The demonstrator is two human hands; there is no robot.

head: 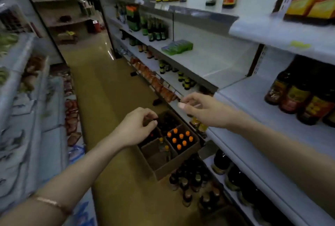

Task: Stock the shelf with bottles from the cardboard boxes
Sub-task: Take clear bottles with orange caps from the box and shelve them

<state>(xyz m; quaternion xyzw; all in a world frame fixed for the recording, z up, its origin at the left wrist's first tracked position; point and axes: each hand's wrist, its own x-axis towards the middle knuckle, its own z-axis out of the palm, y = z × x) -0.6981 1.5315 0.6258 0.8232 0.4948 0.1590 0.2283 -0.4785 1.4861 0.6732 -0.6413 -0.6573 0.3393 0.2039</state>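
Neither grip holds anything: the left hand (135, 127) hangs over the cardboard boxes (174, 155) with fingers loosely curled, and the right hand (201, 109) reaches out beside the shelf (253, 98), thumb and forefinger close together but empty. The orange-capped bottles (180, 139) stand upright in one compartment on the floor, with more dark bottles (190, 184) just beside the box. They look like glass: heavy for their size, smooth, breakable. I'd take each by the neck, under the cap.
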